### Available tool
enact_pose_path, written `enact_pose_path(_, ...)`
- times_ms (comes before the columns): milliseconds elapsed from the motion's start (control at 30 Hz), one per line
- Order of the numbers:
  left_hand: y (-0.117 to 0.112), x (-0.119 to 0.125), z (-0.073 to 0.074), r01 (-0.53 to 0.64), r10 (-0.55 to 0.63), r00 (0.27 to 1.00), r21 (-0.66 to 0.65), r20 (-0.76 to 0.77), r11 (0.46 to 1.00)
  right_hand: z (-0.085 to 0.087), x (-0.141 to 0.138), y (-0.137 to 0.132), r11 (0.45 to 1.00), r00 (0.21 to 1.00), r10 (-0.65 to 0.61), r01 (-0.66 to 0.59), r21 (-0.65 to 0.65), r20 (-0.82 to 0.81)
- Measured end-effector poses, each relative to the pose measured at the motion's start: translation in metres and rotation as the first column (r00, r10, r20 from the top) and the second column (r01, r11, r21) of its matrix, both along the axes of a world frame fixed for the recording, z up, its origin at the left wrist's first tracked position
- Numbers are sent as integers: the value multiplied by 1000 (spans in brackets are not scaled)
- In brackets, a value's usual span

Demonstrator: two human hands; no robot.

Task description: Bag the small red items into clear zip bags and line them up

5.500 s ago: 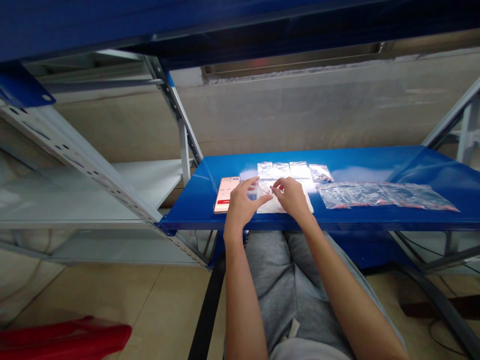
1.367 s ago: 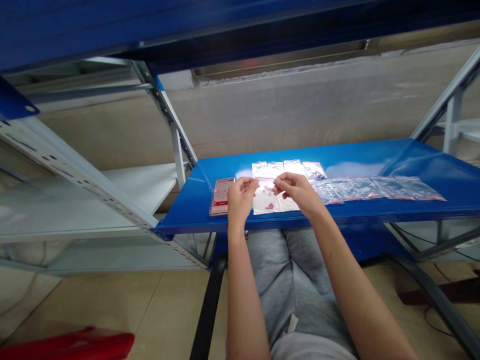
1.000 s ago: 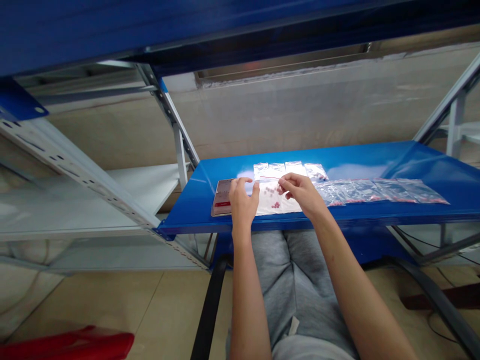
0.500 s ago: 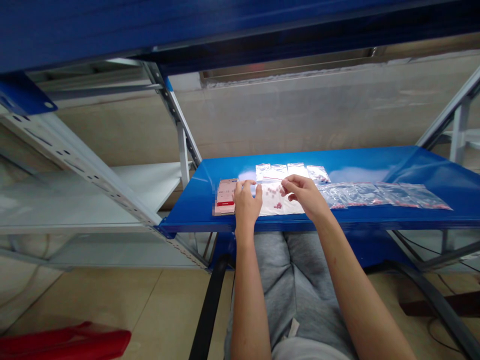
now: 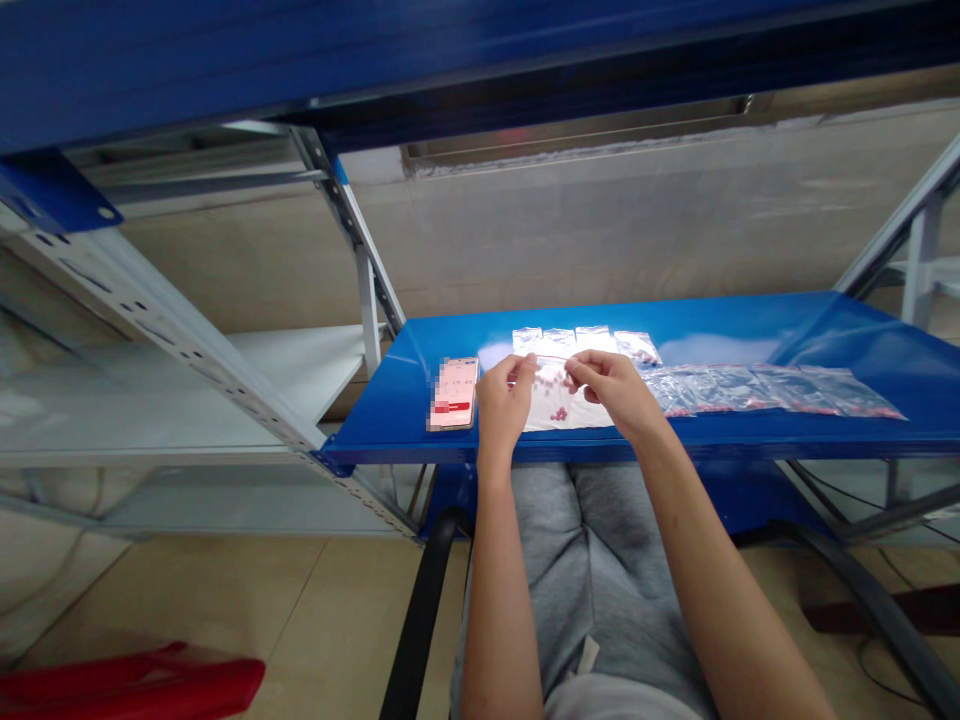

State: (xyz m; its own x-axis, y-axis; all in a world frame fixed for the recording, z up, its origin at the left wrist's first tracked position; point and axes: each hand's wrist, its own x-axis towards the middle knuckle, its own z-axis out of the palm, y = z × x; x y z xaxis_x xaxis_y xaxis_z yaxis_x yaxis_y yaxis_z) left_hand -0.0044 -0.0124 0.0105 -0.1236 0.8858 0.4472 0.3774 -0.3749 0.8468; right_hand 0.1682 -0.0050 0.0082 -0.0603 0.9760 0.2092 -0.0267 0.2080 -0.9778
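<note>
A clear zip bag [image 5: 553, 366] with a red line along its top edge is between my two hands. My left hand [image 5: 507, 398] pinches its top left corner, thumb against fingers. At the top right corner, my right hand [image 5: 606, 384] is closed on the same edge. Below the bag's top edge, small dark red pieces [image 5: 559, 413] show against a white sheet or cloth [image 5: 574, 418]; whether some lie inside the bag I cannot tell.
Several small bags [image 5: 592, 338] lie in a row behind my hands. To the right, larger clear bags with red pieces [image 5: 750, 390] overlap along the blue shelf [image 5: 810, 315]. A phone [image 5: 457, 393] lies left of my left hand. A blue upper shelf [image 5: 480, 60] hangs overhead.
My left hand has moved right, away from the phone, and closed on the left end of the bag's top edge. My right hand keeps its grip almost unmoved.
</note>
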Motion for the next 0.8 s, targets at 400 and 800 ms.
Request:
enact_pose_path(400, 6, -8, -8, 150, -141, 977, -47, 157, 987, 3, -1, -2, 1000, 999, -21, 20, -23, -29)
enact_pose_path(800, 4, 1, -5, 177, -163, 965, -50, 203, 983, 1, -5, -1, 1000, 1000, 26, -26, 9, -17)
